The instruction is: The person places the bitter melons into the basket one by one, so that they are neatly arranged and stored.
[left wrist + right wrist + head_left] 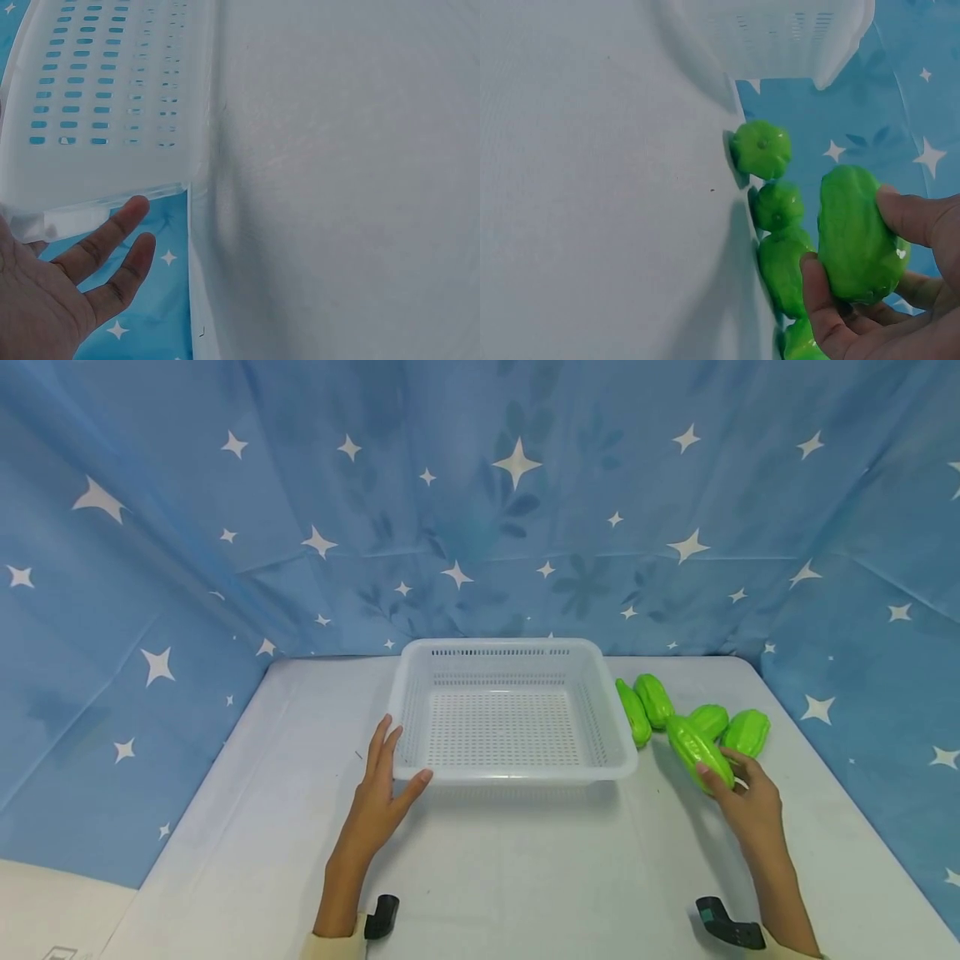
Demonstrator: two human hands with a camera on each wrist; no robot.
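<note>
A white perforated plastic basket [517, 774] stands on the table with nothing in it. At its near left corner is my left hand [377, 806], fingers spread along the left side and thumb at the front rim. In the left wrist view two fingers [112, 244] extend beside the basket wall [97, 172]; the thumb is hidden. My right hand [752, 802] grips a bright green, ridged gourd [697, 752] between thumb and fingers. The right wrist view has this gourd [855, 232] held above the table, apart from several similar gourds [784, 270] lying there.
Those other green gourds [655, 700] lie right of the basket toward the table's back right. White cloth covers the table [510, 868]. A blue curtain with white stars [465, 510] hangs behind and at both sides. Each wrist wears a dark band [727, 927].
</note>
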